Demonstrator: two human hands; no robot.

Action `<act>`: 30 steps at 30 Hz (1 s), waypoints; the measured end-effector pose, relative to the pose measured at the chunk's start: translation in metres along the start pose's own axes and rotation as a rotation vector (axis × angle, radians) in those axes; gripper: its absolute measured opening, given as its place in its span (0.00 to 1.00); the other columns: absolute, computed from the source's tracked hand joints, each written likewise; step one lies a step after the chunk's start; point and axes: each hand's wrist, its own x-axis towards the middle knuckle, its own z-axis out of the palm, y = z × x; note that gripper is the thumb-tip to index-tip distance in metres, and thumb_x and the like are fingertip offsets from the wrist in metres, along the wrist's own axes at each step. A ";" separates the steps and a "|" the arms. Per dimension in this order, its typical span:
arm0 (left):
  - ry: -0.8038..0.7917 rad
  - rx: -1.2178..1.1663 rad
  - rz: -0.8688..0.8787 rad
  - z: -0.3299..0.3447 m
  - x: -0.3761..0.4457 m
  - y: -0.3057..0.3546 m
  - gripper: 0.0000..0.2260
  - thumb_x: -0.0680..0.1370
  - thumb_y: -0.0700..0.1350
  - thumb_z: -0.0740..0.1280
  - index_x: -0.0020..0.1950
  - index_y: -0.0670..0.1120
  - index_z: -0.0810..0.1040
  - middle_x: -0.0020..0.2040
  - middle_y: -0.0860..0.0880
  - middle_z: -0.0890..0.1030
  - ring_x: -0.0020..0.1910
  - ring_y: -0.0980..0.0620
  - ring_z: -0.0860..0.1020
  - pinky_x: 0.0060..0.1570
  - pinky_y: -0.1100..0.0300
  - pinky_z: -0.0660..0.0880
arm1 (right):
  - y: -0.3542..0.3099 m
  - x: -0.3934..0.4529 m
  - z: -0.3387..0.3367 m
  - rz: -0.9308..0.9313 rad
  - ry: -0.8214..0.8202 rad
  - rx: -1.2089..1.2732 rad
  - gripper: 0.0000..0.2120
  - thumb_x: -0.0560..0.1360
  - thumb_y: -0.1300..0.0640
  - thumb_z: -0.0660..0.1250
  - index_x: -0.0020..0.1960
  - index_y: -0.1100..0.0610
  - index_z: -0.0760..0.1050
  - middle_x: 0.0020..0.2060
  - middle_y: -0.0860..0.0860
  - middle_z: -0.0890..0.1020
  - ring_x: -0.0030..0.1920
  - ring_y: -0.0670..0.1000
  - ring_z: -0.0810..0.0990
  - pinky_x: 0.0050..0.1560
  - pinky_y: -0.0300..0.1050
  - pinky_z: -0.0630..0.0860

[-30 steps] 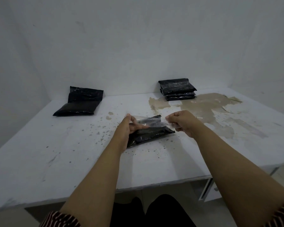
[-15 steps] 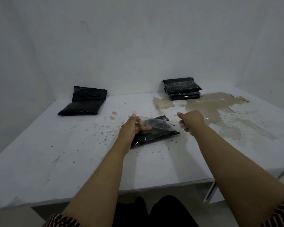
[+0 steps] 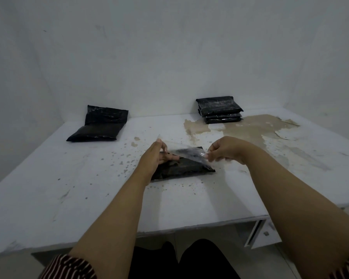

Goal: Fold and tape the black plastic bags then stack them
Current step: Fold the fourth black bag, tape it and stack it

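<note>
An unfolded bag (image 3: 101, 125) waits far left. The left hand (image 3: 157, 156) and right hand (image 3: 226, 151) pinch a strip of tape (image 3: 186, 153) over the folded bag (image 3: 181, 168) on the table (image 3: 69, 188). This looks like taping; next, press it down flat. The stack (image 3: 219, 109) sits far right.

Your left hand (image 3: 156, 156) covers the near-left end of the folded black bag (image 3: 184, 168) — that corner can't be seen. The clear tape strip (image 3: 186, 153) veils the bag's top, and its far-left tip is too faint to trace. The desk (image 3: 48, 188) runs off both side edges; your striped sleeves (image 3: 69, 267) are cut off below.
</note>
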 end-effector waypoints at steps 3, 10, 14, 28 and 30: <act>0.019 -0.015 -0.014 -0.002 -0.001 0.002 0.20 0.85 0.55 0.45 0.43 0.48 0.69 0.44 0.41 0.86 0.50 0.54 0.83 0.47 0.72 0.70 | -0.008 -0.003 -0.001 0.031 0.000 -0.046 0.07 0.72 0.52 0.73 0.42 0.53 0.77 0.39 0.47 0.83 0.43 0.48 0.80 0.39 0.43 0.64; 0.043 -0.098 -0.021 -0.006 -0.002 0.000 0.21 0.85 0.55 0.44 0.40 0.48 0.68 0.46 0.38 0.85 0.54 0.45 0.83 0.64 0.61 0.67 | -0.008 -0.001 -0.005 -0.008 0.084 0.121 0.12 0.74 0.66 0.69 0.51 0.51 0.80 0.40 0.53 0.82 0.37 0.49 0.80 0.44 0.46 0.77; 0.056 -0.145 -0.009 -0.008 -0.001 -0.004 0.21 0.85 0.56 0.45 0.41 0.49 0.68 0.46 0.37 0.85 0.54 0.43 0.82 0.66 0.54 0.69 | -0.002 -0.003 -0.003 -0.004 0.184 0.306 0.18 0.70 0.69 0.73 0.59 0.62 0.77 0.39 0.60 0.83 0.34 0.51 0.82 0.34 0.40 0.79; 0.131 -0.151 0.063 -0.007 -0.005 -0.008 0.21 0.85 0.55 0.45 0.46 0.45 0.71 0.44 0.39 0.85 0.48 0.48 0.85 0.48 0.67 0.76 | 0.004 0.009 0.005 0.010 0.459 0.604 0.13 0.75 0.72 0.64 0.54 0.59 0.78 0.38 0.56 0.77 0.34 0.49 0.75 0.45 0.46 0.81; 0.130 -0.149 0.077 -0.008 -0.005 -0.009 0.21 0.85 0.55 0.46 0.47 0.44 0.72 0.44 0.38 0.85 0.49 0.47 0.85 0.49 0.65 0.77 | 0.008 0.012 0.007 0.032 0.483 0.660 0.16 0.73 0.73 0.67 0.59 0.62 0.76 0.44 0.59 0.79 0.36 0.52 0.79 0.52 0.49 0.80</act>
